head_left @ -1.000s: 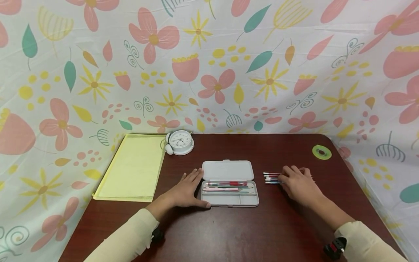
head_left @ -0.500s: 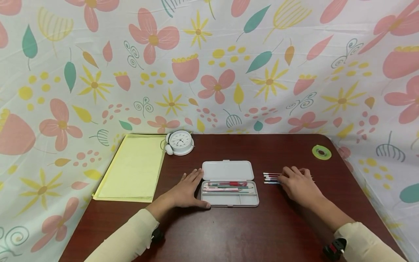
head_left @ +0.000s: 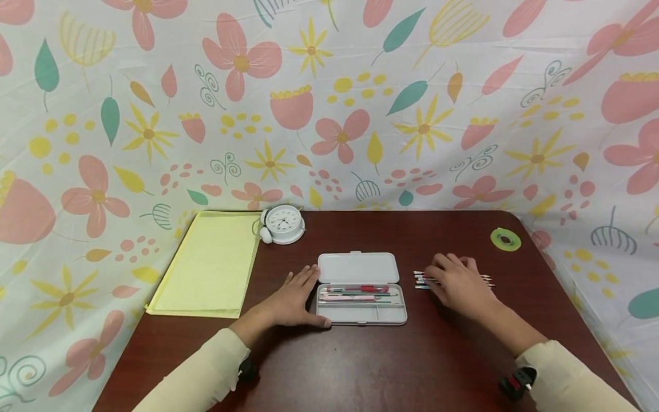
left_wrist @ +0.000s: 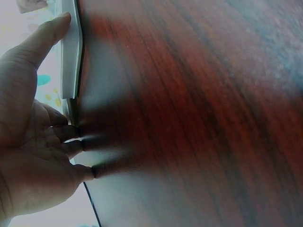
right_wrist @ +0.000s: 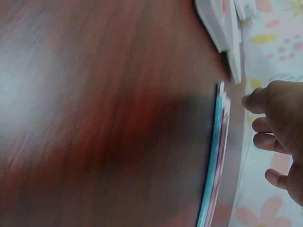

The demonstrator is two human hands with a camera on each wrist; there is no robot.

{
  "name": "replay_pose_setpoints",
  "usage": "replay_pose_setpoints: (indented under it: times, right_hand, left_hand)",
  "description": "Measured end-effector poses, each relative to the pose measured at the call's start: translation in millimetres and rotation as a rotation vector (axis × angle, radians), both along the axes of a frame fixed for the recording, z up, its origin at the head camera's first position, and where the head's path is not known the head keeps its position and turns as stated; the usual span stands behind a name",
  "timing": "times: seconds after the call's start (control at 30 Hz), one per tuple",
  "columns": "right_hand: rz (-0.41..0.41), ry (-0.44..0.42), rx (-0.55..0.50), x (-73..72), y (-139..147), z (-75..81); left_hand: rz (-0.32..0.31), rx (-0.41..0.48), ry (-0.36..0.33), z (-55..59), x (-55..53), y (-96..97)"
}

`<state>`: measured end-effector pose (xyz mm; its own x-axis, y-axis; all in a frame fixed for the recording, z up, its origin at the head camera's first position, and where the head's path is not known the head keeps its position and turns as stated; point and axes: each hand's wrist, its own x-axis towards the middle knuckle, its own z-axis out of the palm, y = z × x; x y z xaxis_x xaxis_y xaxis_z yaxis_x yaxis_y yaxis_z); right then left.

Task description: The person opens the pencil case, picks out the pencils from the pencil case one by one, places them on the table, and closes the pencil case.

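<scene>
An open white pencil case (head_left: 350,314) lies in the middle of the table, with several pens and pencils in its back compartment. My left hand (head_left: 289,302) rests against its left side, fingers spread and the thumb at the front corner; the left wrist view shows that thumb (left_wrist: 49,35) on the case's edge. To the right of the case, several pencils (head_left: 421,280) lie side by side. Over their middle is my right hand (head_left: 463,290), hiding part of them. In the right wrist view, its loosely bent fingers (right_wrist: 265,142) are above the pencils (right_wrist: 215,161), with nothing between them.
A white alarm clock (head_left: 284,223) stands at the back beside a yellow mesh folder (head_left: 208,263). A green roll of tape (head_left: 506,240) lies at the back right. Floral cloth (head_left: 340,114) hangs behind the table (head_left: 360,372).
My right hand has shifted left and a little back along the pencils, so their pointed right ends now show. The left hand and the pencil case stay where they were.
</scene>
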<state>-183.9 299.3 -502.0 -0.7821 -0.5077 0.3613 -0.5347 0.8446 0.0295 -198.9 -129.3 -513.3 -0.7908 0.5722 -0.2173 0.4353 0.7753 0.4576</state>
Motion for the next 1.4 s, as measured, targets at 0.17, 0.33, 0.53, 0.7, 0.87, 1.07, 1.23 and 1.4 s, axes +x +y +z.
replay_pose_setpoints:
  times: [0.17,0.33,0.53,0.7,0.87,1.07,1.23,1.4]
  right_hand:
    - [0.018,-0.071,-0.028,-2.3,-26,6.1]
    - [0.098,-0.069,-0.037,-2.1,-50,9.4]
    - [0.192,-0.072,-0.047,0.1,-73,11.6]
    - [0.237,-0.116,-0.051,2.9,-89,10.6]
    - [0.258,-0.138,-0.008,4.9,-97,4.0]
    - [0.241,-0.126,0.049,4.9,-99,-2.6]
    - [0.211,-0.096,0.129,3.2,-99,-5.3]
    - [0.176,-0.064,0.194,1.6,-102,-6.0]
  left_hand:
    - [-0.004,0.005,0.005,-0.5,-0.2,-0.4]
    - [-0.007,0.003,0.006,-0.7,-0.1,-0.5]
    - [-0.005,0.0,0.008,-0.8,-0.4,-0.7]
    - [-0.005,0.004,0.007,-1.1,-0.7,-0.8]
    - [-0.001,0.005,0.004,-1.8,-0.8,-0.6]
    - [0.0,0.001,0.002,-2.4,-0.8,-0.8]
    - [0.002,0.005,0.0,-2.4,-1.2,-1.5]
    - [0.001,0.009,-0.006,-2.4,-1.4,-1.7]
